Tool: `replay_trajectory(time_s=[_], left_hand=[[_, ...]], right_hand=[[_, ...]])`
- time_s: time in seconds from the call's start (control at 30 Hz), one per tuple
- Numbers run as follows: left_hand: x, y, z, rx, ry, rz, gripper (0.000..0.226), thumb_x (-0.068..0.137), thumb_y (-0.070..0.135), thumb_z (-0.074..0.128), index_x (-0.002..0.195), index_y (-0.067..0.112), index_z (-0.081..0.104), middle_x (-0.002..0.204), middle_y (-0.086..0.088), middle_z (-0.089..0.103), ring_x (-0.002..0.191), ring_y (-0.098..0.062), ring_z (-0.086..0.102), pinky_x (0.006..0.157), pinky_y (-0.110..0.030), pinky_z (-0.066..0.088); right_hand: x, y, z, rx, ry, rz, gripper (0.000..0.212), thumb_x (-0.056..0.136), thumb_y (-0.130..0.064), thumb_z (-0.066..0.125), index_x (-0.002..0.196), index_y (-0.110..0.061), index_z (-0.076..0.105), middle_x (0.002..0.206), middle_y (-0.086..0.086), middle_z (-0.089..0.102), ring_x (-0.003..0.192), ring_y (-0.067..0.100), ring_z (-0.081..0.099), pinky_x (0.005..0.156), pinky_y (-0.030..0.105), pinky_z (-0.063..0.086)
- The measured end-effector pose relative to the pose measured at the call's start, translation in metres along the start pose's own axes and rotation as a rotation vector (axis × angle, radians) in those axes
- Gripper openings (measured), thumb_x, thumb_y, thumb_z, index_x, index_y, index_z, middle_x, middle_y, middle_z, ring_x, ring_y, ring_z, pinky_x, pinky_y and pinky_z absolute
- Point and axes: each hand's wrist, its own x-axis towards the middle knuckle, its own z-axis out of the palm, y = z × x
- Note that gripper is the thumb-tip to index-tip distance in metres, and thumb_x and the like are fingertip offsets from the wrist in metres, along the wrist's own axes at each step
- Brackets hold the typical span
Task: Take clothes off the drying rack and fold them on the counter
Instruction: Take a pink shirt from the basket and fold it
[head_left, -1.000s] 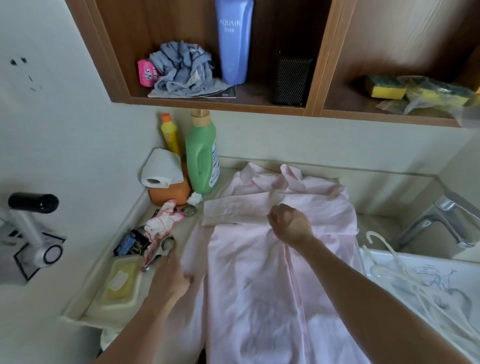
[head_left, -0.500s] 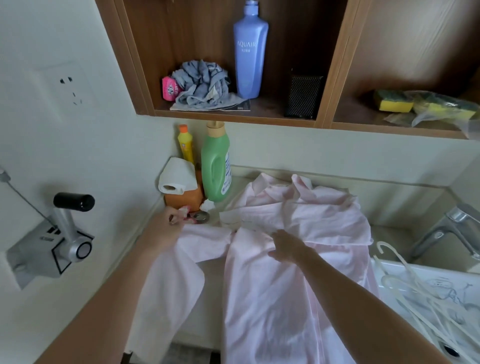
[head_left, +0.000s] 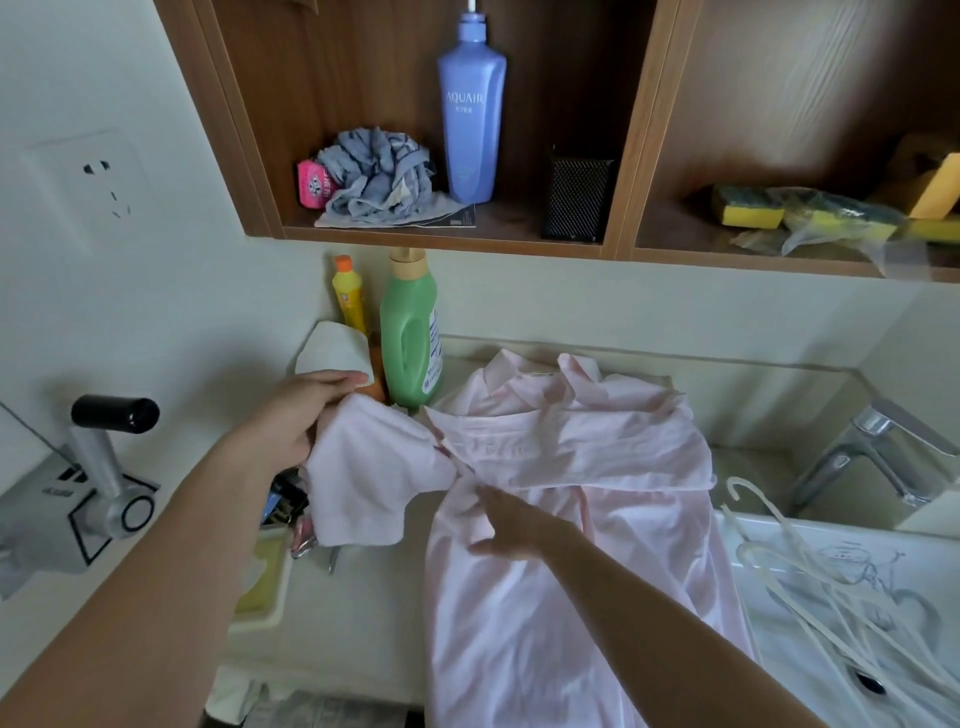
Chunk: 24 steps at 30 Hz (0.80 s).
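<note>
- Shirt (head_left: 571, 597), pale pink: it lies lengthwise in the middle of the desk (head_left: 363, 618), with the collar at the far end by the wall and the hem hanging over the near edge. It is already off the rack, so I judge you are at the folding step, working on the left sleeve.
- Hangers (head_left: 789, 566), white: they lie in a loose heap to the right of the shirt, close to its edge.
- Green bottle (head_left: 410, 338): it stands at the far left, just beyond the raised sleeve.
- Sleeve (head_left: 374, 478): it is lifted off the desk to the left of the shirt's body, above small clutter there.
- Left grip (head_left: 306, 415): it is closed round the sleeve's outer end and holds it up.
- Right grip (head_left: 511, 530): its fingers are straight and flat, pressing the shirt just right of where the sleeve joins and holding nothing.
- Next move, as I read it: carry the sleeve rightward across the body while your right grip pins the fold line. Keep the cloth clear of the bottle.
</note>
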Motion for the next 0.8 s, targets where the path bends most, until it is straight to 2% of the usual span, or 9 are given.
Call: replay_trajectory(time_s=[0.13,0.23,0.33,0.43,0.5,0.57,0.63,0.73,0.8], left_hand=[[0.001,0.011,0.025,-0.315,-0.127,-0.113,0.024,0.099,-0.003,0.044,0.105,0.002,0.066,0.094,-0.012,0.074,0.077,-0.017,0.074,0.067,-0.026,0.061],[0.004,0.020,0.043,-0.416,-0.166,-0.120,0.039,0.093,-0.015,0.025,0.110,-0.006,0.059,0.098,-0.022,0.070,0.083,-0.025,0.073,0.068,-0.027,0.061],[0.010,0.021,0.062,-0.346,-0.185,-0.023,0.044,0.089,-0.021,0.024,0.109,-0.004,0.059,0.100,-0.019,0.061,0.089,-0.022,0.061,0.077,-0.026,0.059],[0.017,0.017,0.075,-0.082,-0.079,0.116,0.047,0.090,-0.018,0.041,0.122,0.009,0.062,0.103,-0.015,0.066,0.089,-0.026,0.064,0.084,-0.032,0.054],[0.025,0.012,0.079,0.058,-0.018,0.188,0.048,0.081,-0.001,0.061,0.127,0.012,0.062,0.112,-0.016,0.066,0.096,-0.031,0.065,0.091,-0.041,0.052],[0.038,0.004,0.082,0.172,-0.048,0.219,0.076,0.065,0.035,0.077,0.135,0.016,0.056,0.135,-0.012,0.058,0.119,-0.031,0.059,0.106,-0.050,0.046],[0.047,-0.003,0.097,0.254,-0.116,0.201,0.090,0.065,0.060,0.074,0.143,0.025,0.047,0.145,-0.002,0.050,0.129,-0.024,0.052,0.108,-0.045,0.044],[0.055,-0.019,0.126,0.371,-0.196,0.313,0.063,0.092,0.015,0.068,0.147,0.019,0.037,0.144,0.003,0.042,0.123,-0.017,0.051,0.095,-0.027,0.047],[0.067,-0.042,0.137,0.462,-0.252,0.321,0.065,0.091,0.009,0.068,0.147,0.023,0.037,0.148,0.003,0.040,0.131,-0.019,0.047,0.103,-0.036,0.045]], right_hand=[[-0.022,-0.057,-0.043,0.426,0.570,-0.212,0.111,0.077,-0.057,0.075,0.158,-0.024,0.006,0.156,-0.005,0.020,0.133,0.007,0.042,0.100,0.027,0.047],[-0.040,-0.093,-0.078,0.748,0.681,-0.264,0.094,0.078,-0.052,0.077,0.152,-0.033,0.022,0.144,-0.020,0.033,0.127,-0.023,0.029,0.102,0.004,0.033],[-0.050,-0.102,-0.099,1.222,0.607,-0.194,0.070,0.088,-0.029,0.075,0.145,-0.031,0.034,0.127,-0.009,0.057,0.107,-0.016,0.056,0.088,0.013,0.050],[-0.053,-0.088,-0.111,1.739,0.386,-0.142,0.063,0.090,0.001,0.067,0.144,-0.017,0.041,0.113,0.003,0.068,0.095,0.013,0.070,0.074,0.026,0.058],[-0.056,-0.079,-0.122,1.911,0.298,-0.205,0.052,0.092,0.006,0.060,0.139,-0.011,0.047,0.115,0.013,0.070,0.096,0.024,0.071,0.077,0.032,0.059],[-0.060,-0.070,-0.136,1.961,0.305,-0.245,0.043,0.096,0.000,0.055,0.137,-0.011,0.051,0.118,0.014,0.068,0.101,0.025,0.069,0.083,0.032,0.058],[-0.060,-0.053,-0.150,2.053,0.351,-0.253,0.033,0.099,-0.007,0.052,0.131,-0.012,0.057,0.117,0.012,0.067,0.106,0.026,0.066,0.092,0.033,0.055],[-0.053,0.000,-0.157,2.206,0.479,-0.240,0.015,0.091,-0.017,0.065,0.105,-0.015,0.062,0.110,0.015,0.059,0.112,0.032,0.054,0.110,0.044,0.041],[-0.053,0.047,-0.146,2.279,0.681,-0.073,0.020,0.086,-0.012,0.067,0.104,-0.009,0.061,0.110,0.014,0.056,0.110,0.033,0.055,0.104,0.043,0.047]])
